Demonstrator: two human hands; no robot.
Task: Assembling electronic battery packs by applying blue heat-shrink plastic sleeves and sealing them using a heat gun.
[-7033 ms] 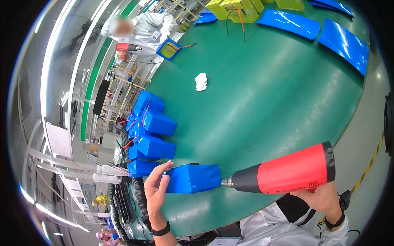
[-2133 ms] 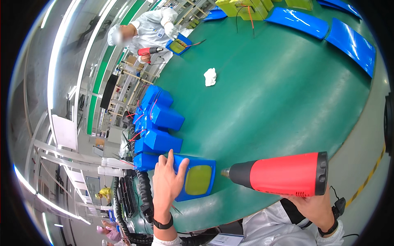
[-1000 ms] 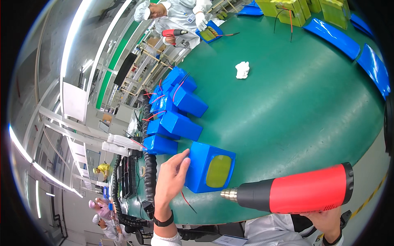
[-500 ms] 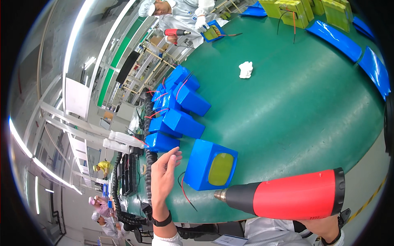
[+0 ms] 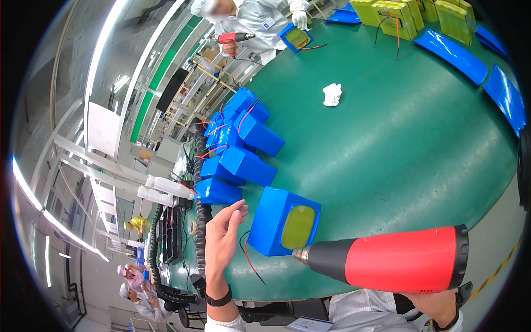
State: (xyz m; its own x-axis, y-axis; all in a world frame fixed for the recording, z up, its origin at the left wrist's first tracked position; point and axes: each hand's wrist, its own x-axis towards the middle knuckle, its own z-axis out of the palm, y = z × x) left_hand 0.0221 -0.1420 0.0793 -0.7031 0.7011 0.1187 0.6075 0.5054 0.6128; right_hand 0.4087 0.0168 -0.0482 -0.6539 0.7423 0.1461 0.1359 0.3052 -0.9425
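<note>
A battery pack (image 5: 270, 221) in blue shrink wrap stands on the green table in front of me, its yellow-green end (image 5: 297, 228) bare inside the wrap's rim. Red and black wires come out at its left. My right hand (image 5: 434, 305), mostly hidden beneath the tool, grips a red and black heat gun (image 5: 401, 260). The metal nozzle points left at the pack's lower right edge; whether it touches cannot be told. Left of the pack, my left hand (image 5: 222, 238) is held up with fingers outstretched and nothing in it.
Several blue-wrapped packs (image 5: 249, 166) with wires cluster at the left, beside a black corrugated hose (image 5: 200, 221). Crumpled white material (image 5: 332, 94) lies mid-table. Yellow-green packs (image 5: 395, 21) and blue wrap sleeves (image 5: 451, 55) sit far right. Across the table, a co-worker holds another heat gun (image 5: 235, 37).
My heat gun has shifted slightly right and up, its nozzle now nearer the pack's lower edge. My left hand has barely moved. The co-worker's hand and pack have moved a little right.
</note>
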